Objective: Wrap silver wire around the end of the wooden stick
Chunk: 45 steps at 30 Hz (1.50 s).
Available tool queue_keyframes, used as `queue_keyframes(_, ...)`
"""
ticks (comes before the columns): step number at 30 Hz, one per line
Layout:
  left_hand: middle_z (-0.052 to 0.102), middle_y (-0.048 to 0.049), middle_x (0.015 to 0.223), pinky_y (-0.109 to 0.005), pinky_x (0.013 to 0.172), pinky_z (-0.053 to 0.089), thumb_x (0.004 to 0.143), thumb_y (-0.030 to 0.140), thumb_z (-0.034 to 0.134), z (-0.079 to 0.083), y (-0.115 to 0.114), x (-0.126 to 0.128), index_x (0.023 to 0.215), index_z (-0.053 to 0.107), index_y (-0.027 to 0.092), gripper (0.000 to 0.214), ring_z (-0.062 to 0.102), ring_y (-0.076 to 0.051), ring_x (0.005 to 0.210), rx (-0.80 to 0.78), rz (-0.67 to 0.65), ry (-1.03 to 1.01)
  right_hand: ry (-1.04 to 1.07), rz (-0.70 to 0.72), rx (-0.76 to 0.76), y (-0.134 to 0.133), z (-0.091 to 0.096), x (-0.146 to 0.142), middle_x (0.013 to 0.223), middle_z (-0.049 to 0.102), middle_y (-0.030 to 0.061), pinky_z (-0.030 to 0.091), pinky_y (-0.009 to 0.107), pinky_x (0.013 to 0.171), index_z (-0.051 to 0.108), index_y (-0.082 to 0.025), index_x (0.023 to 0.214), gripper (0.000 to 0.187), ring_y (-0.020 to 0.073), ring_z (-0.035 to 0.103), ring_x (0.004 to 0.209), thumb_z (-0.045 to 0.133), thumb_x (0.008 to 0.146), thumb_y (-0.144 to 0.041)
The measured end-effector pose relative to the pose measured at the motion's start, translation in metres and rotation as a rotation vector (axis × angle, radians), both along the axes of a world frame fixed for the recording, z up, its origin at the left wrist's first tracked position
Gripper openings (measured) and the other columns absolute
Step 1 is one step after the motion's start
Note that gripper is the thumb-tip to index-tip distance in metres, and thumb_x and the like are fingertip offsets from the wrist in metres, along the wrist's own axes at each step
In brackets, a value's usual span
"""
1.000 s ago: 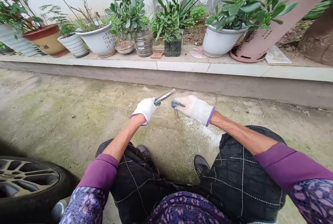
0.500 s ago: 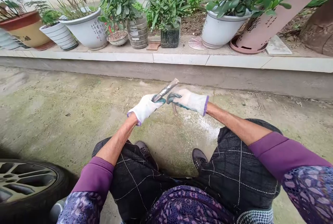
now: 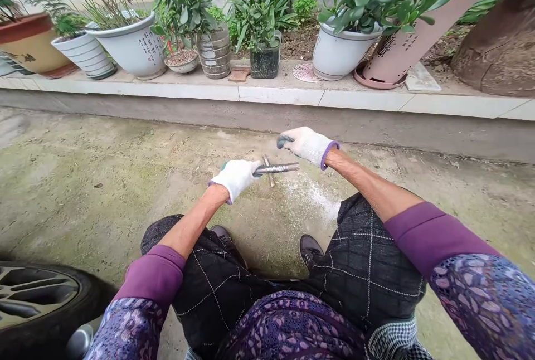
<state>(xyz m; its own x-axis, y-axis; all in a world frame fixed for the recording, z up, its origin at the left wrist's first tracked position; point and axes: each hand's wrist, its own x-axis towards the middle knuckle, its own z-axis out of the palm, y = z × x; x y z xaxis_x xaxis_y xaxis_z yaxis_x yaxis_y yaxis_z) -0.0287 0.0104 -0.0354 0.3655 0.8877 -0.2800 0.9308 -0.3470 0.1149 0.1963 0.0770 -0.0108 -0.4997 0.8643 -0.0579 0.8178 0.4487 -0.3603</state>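
Observation:
My left hand [image 3: 240,176], in a white glove with a dark green palm, is closed around one end of a stick [image 3: 295,166]. The stick points right, nearly level, and a shiny silvery band [image 3: 276,169] is wound about its middle. To the right and a little higher, my right hand [image 3: 301,142] wears the same kind of glove. Its fingers are curled together, apart from the stick; anything they pinch is too fine or hidden to make out. Beyond and below the held stick, a short piece of wood [image 3: 271,180] lies on the ground, partly covered by it.
Potted plants, among them a white pot [image 3: 346,53] and a dark square pot [image 3: 264,62], line a tiled ledge [image 3: 280,95] ahead. White powder [image 3: 320,198] is spread on the concrete by my right knee. A car wheel [image 3: 37,293] stands at lower left.
My right hand has moved up and away from the stick. The stick in my left hand has swung from slanting upward to nearly level. The view has shifted slightly.

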Motion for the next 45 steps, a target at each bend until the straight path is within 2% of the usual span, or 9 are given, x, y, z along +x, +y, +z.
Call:
queue_keyframes(5,0.075,-0.0052,0.097,-0.023,0.075,0.047,0.095,0.048,0.05,0.01,0.007,-0.015,0.113,0.071,0.016,0.041,0.068,-0.019,0.087,0.057,0.161,-0.422,0.114,0.043,-0.13,-0.024,-0.021,-0.024,0.093,0.076,0.0053,0.045,0.026,0.072,0.075,-0.019,0.095,0.023,0.0191,0.065,0.081,0.052,0.092,-0.02)
queue_keyframes(12,0.075,-0.0144,0.098,-0.031,0.079,0.05,0.093,0.022,0.048,-0.001,0.026,-0.025,0.118,0.071,0.019,0.034,0.071,-0.026,0.093,-0.001,0.142,0.223,-0.116,0.222,-0.13,-0.061,-0.007,-0.05,0.085,0.073,0.0062,0.035,0.028,0.06,0.074,-0.02,0.097,0.027,0.0173,0.06,0.067,0.048,0.096,-0.03)
queue_keyframes(20,0.074,-0.0138,0.09,-0.034,0.076,0.049,0.094,0.026,0.049,0.002,0.011,-0.008,0.118,0.07,0.022,0.031,0.072,-0.028,0.088,-0.007,-0.081,0.235,-0.072,0.119,-0.034,-0.018,0.002,-0.028,0.086,0.074,0.0049,0.038,0.029,0.063,0.075,-0.021,0.095,0.024,0.0181,0.061,0.073,0.053,0.088,-0.024)
queue_keyframes(26,0.067,-0.0029,0.073,-0.026,0.065,0.044,0.087,0.039,0.061,0.01,-0.004,-0.006,0.102,0.074,0.023,0.025,0.063,-0.019,0.067,-0.003,-0.017,-0.102,0.258,0.084,-0.294,-0.015,-0.009,-0.007,0.076,0.072,0.0012,0.043,0.023,0.056,0.076,-0.019,0.095,0.023,0.0127,0.058,0.062,0.057,0.083,-0.024)
queue_keyframes(31,0.058,0.0013,0.063,-0.021,0.05,0.039,0.092,0.043,0.054,0.011,-0.005,-0.006,0.105,0.071,0.017,0.034,0.047,-0.01,0.048,-0.009,0.305,-0.599,0.227,-0.016,-0.344,-0.037,-0.006,-0.019,0.071,0.067,0.0021,0.04,0.022,0.051,0.074,-0.015,0.097,0.024,0.0097,0.052,0.05,0.053,0.089,-0.023)
queue_keyframes(36,0.071,-0.0074,0.081,-0.026,0.065,0.049,0.093,0.031,0.054,-0.006,0.011,-0.004,0.106,0.072,0.018,0.026,0.066,-0.018,0.068,0.015,0.231,-0.079,-0.173,0.241,-0.132,-0.06,0.002,-0.04,0.087,0.075,0.0062,0.043,0.026,0.064,0.075,-0.019,0.096,0.026,0.0178,0.065,0.073,0.051,0.093,-0.027)
queue_keyframes(41,0.074,-0.0145,0.09,-0.037,0.079,0.053,0.089,0.018,0.053,-0.019,-0.001,0.015,0.103,0.074,0.018,0.025,0.072,-0.029,0.09,-0.074,-0.003,0.151,-0.251,0.218,-0.051,-0.03,0.002,-0.025,0.098,0.075,0.0066,0.041,0.028,0.068,0.073,-0.02,0.107,0.03,0.02,0.065,0.083,0.047,0.093,-0.025)
queue_keyframes(43,0.073,-0.0102,0.083,-0.034,0.075,0.053,0.088,0.025,0.057,-0.012,-0.008,0.018,0.097,0.074,0.02,0.02,0.071,-0.026,0.082,-0.138,-0.065,0.052,-0.114,0.165,-0.071,-0.008,-0.006,-0.016,0.093,0.074,0.0038,0.041,0.027,0.068,0.073,-0.02,0.102,0.029,0.0174,0.062,0.077,0.047,0.091,-0.027)
queue_keyframes(45,0.067,-0.0036,0.071,-0.027,0.063,0.051,0.088,0.036,0.059,0.0,-0.011,0.014,0.092,0.072,0.02,0.021,0.065,-0.018,0.065,-0.225,0.017,-0.22,0.025,0.125,-0.137,0.009,-0.016,-0.013,0.086,0.072,0.0026,0.041,0.026,0.067,0.072,-0.019,0.094,0.026,0.0157,0.058,0.072,0.048,0.088,-0.027)
